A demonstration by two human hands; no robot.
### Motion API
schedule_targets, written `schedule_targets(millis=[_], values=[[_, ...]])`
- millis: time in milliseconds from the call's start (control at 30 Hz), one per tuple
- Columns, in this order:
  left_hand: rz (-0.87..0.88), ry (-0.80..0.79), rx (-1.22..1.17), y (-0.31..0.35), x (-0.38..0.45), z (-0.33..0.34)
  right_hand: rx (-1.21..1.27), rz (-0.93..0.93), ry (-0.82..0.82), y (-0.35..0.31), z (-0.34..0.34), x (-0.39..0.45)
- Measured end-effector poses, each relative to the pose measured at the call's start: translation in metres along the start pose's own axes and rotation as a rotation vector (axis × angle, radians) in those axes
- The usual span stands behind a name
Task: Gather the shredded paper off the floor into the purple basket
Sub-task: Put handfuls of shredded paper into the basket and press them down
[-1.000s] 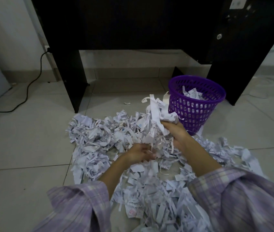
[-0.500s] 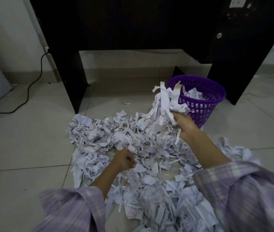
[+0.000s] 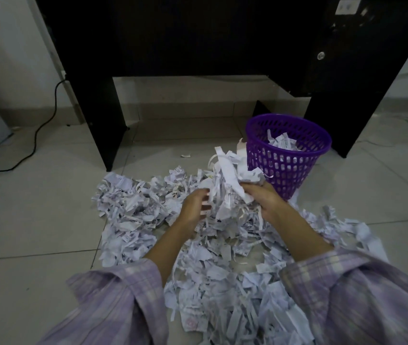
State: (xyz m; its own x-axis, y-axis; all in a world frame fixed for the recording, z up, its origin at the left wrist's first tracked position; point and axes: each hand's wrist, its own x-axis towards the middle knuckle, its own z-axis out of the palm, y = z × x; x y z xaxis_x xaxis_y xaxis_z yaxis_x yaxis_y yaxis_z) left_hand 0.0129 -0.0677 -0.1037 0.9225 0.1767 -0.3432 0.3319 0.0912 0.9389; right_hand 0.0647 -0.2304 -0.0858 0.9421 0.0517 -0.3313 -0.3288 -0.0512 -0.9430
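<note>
Your right hand [image 3: 263,199] is clutching a raised clump of shredded paper [image 3: 227,180], fingers curled around it, just beside the purple basket [image 3: 288,155]. Your left hand [image 3: 194,207] is touching the clump's side, fingers relaxed and loose. More shreds are lying spread across the floor [image 3: 36,220] and inside the basket.

Both forearms reach forward from rolled-up plaid sleeves, the right hand [image 3: 262,197] with its fingers curled in a grip round a raised clump of paper strips [image 3: 227,180], while the left hand [image 3: 194,206], just left of that clump, has its fingers spread towards it.
</note>
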Motion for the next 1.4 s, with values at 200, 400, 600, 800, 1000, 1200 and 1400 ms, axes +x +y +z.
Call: schedule_targets(millis=[200,400,600,800,1000,1200,1400], values=[[0.033,-0.059,0.005,0.020,0.012,0.016,-0.023,0.023,-0.064,0.000,0.001,0.004],[0.024,-0.089,0.021,0.041,0.023,0.037,0.056,0.039,-0.173,-0.013,-0.014,0.010],[0.061,-0.136,0.129,0.059,0.031,0.050,-0.050,0.064,-0.066,-0.024,-0.033,0.020],[0.137,-0.128,0.238,0.095,0.059,0.055,0.005,0.049,-0.010,-0.056,-0.038,0.046],[0.252,-0.211,0.270,0.141,0.076,0.076,0.046,-0.048,0.065,-0.106,-0.059,0.071],[0.333,-0.202,0.247,0.173,0.091,0.112,-0.042,-0.143,0.149,-0.164,-0.090,0.094],[0.404,-0.059,0.525,0.174,0.120,0.145,-0.125,-0.159,0.242,-0.169,-0.118,0.127]])
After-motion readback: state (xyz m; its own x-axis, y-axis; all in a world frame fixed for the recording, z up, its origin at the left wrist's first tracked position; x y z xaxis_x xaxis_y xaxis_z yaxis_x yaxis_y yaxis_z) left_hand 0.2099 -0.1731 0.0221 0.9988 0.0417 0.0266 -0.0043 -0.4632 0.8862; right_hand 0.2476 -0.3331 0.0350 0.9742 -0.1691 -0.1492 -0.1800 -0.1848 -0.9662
